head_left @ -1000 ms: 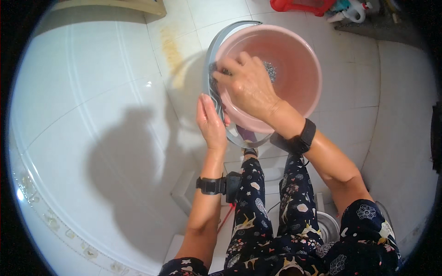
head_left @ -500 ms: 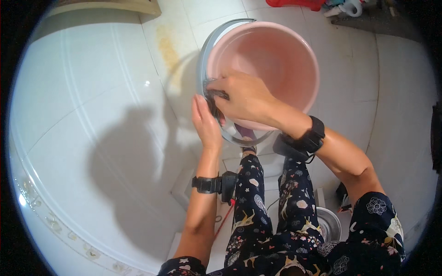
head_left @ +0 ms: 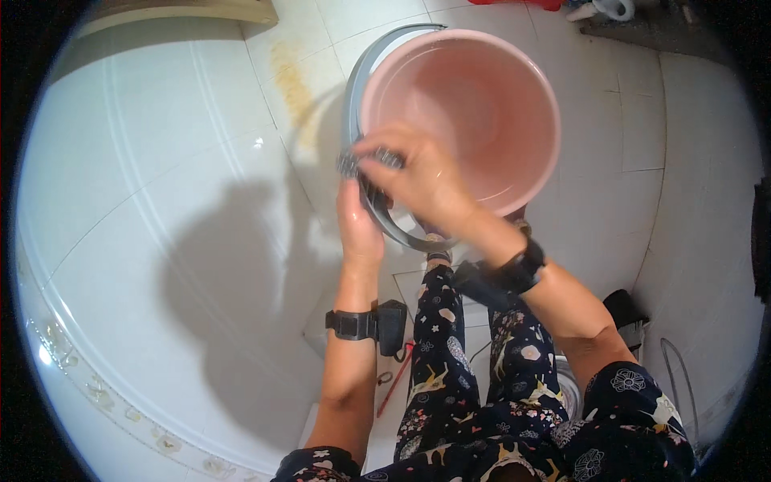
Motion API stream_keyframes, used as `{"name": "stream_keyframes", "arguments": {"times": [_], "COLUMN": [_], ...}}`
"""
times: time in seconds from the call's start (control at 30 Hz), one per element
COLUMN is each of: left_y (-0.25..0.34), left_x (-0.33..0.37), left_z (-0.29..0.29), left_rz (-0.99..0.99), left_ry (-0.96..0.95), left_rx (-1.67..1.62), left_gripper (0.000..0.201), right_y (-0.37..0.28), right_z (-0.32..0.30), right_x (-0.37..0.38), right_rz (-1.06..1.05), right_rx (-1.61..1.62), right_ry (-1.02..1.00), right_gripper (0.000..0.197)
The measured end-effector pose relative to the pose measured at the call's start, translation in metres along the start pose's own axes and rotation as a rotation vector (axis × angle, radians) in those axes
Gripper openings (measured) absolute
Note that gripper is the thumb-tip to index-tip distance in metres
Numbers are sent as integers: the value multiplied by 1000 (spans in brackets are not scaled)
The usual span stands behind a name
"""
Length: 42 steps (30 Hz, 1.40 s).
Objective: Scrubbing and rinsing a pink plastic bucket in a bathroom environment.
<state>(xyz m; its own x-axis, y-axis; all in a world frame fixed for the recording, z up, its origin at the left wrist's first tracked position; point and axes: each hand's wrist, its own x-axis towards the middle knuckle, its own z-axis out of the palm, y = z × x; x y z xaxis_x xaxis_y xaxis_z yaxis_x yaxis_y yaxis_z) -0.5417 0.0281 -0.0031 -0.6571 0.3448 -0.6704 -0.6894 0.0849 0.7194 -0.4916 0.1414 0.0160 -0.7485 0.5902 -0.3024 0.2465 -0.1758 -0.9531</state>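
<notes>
My left hand (head_left: 359, 229) is closed on a wide grey curved band (head_left: 355, 104), which looks like a ring or a large round rim; its far side is hidden behind the pink bucket. A crumpled, shiny grey steel wool scrubber (head_left: 348, 165) is pinched in my right hand (head_left: 422, 177), which is slightly blurred. The scrubber presses against the band just above my left thumb. Right beside the band stands the pink bucket (head_left: 548, 120), with what looks like water inside; my right hand crosses its near left rim.
White tiles (head_left: 578, 193) surround the bucket, with a yellowish stain (head_left: 291, 84) at the far left. A white tiled wall (head_left: 120, 225) rises on the left. A metal bowl (head_left: 570, 390) sits by my right leg, near a black object (head_left: 625, 309). A red item (head_left: 514, 2) lies at the far edge.
My right hand has shifted slightly up and left, and the scrubber now pokes out past the band's outer edge. My right forearm has swung inward. My left hand keeps hold of the band.
</notes>
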Motion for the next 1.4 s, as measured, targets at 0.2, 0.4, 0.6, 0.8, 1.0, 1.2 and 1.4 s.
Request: {"name": "stream_keyframes", "arguments": {"times": [0.2,0.4,0.6,0.8,1.0,1.2,1.4], "left_y": [18,12,15,4,6,3,-4], "left_x": [1,0,13,3,7,-10,9], "left_z": [1,6,-12,3,-6,17,-9], "left_rz": [-84,-96,-89,-91,-57,-83,-49], "left_ry": [-149,-122,-203,-87,-104,-42,-78], "left_rx": [7,-75,1,-74,-43,-61,-18], "left_gripper": [47,48,46,44,43,43,43], "right_y": [25,17,63,32,40,22,80], "right_z": [11,2,0,7,17,21,-1], "right_x": [-76,-39,-108,-74,-91,-69,-124], "right_rz": [-157,-262,-171,32,212,154,287], "right_rx": [-365,-228,-472,-161,-253,-184,-489], "right_ry": [30,175,-15,176,76,233,-6], "right_gripper": [18,19,21,12,9,11,12]}}
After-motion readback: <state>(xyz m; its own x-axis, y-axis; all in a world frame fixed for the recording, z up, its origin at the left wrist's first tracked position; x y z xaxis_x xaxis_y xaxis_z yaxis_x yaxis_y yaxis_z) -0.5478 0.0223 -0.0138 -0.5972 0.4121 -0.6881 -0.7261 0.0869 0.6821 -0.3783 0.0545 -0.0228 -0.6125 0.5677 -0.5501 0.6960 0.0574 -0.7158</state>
